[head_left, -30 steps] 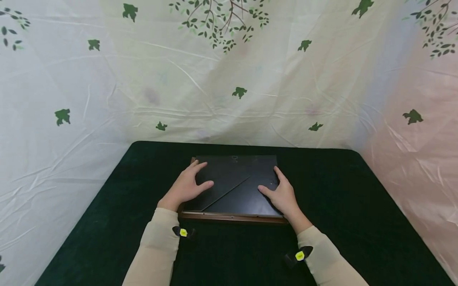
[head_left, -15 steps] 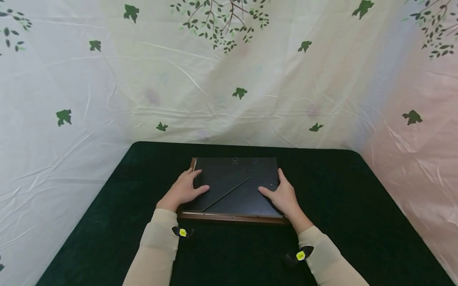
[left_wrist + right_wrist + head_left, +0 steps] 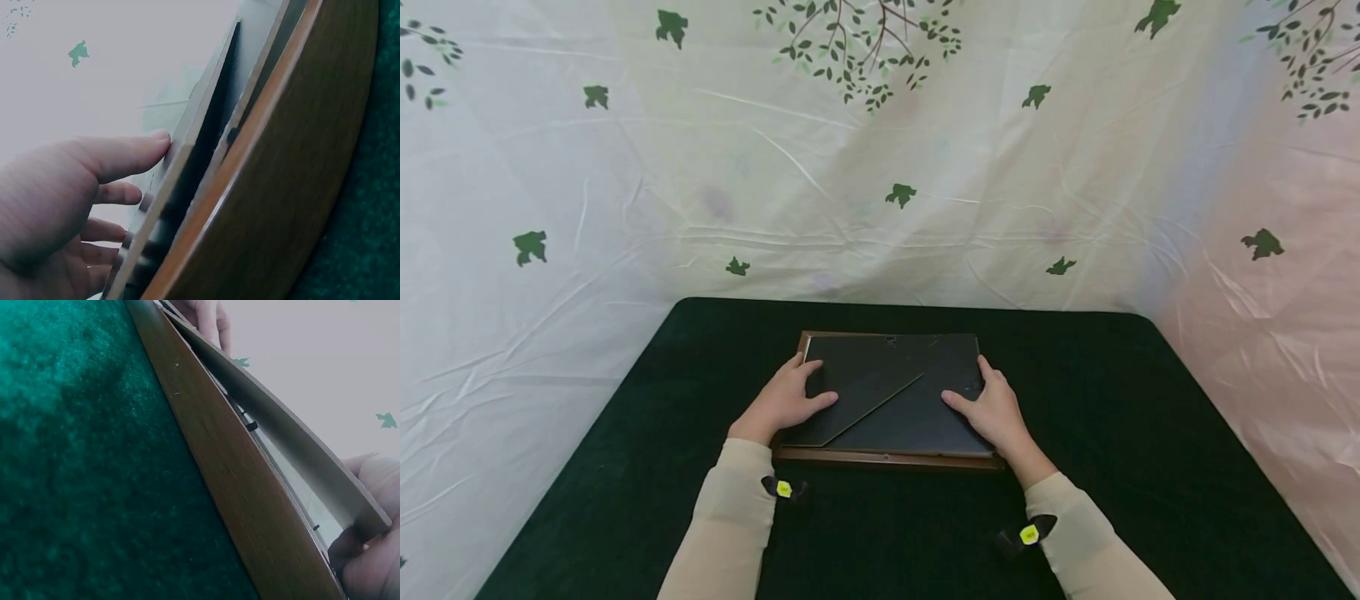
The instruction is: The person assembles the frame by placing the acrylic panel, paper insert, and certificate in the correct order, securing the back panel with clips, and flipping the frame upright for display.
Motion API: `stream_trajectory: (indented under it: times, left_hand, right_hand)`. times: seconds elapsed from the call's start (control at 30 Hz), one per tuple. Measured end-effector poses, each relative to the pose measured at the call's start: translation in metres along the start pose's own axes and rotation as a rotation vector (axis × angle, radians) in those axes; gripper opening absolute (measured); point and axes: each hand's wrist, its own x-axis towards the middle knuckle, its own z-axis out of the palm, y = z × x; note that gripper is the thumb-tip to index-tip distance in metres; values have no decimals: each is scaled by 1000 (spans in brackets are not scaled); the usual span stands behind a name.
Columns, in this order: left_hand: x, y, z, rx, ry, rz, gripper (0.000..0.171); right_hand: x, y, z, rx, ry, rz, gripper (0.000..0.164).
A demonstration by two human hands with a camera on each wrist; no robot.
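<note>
A brown wooden picture frame (image 3: 887,457) lies face down, with its dark backing board (image 3: 895,358) over it. A thin diagonal stand line crosses the board. In both wrist views the board is partly raised above the frame's rim, leaving a gap. My left hand (image 3: 782,398) holds the board's left edge, thumb on the upper face and fingers along the side. My right hand (image 3: 994,408) grips the right edge, thumb on top. In the right wrist view a finger (image 3: 350,547) reaches under the board's end. Small dark tabs (image 3: 251,426) stand along the frame's inner edge.
The frame lies on a table covered in dark green cloth (image 3: 625,467). Behind it and at both sides hangs a pale curtain (image 3: 850,167) printed with leaves and green birds. Straps with yellow tags (image 3: 1029,534) sit at my wrists.
The board's far edge has come down and nearer, and the frame's far rim now shows behind it. My left hand has shifted slightly left and nearer. My right hand has barely moved.
</note>
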Motion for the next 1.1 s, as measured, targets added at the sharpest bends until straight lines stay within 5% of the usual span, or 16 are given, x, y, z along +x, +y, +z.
stream_trajectory:
  times: [0.3,1.1]
  left_hand:
    - [2,-1,3,22,-3,3,72]
    - [2,-1,4,31,-19,-11,73]
  right_hand:
    - [-5,-1,7,-152,74,-107,85]
    - [-9,-5,19,-394,-87,-51,93]
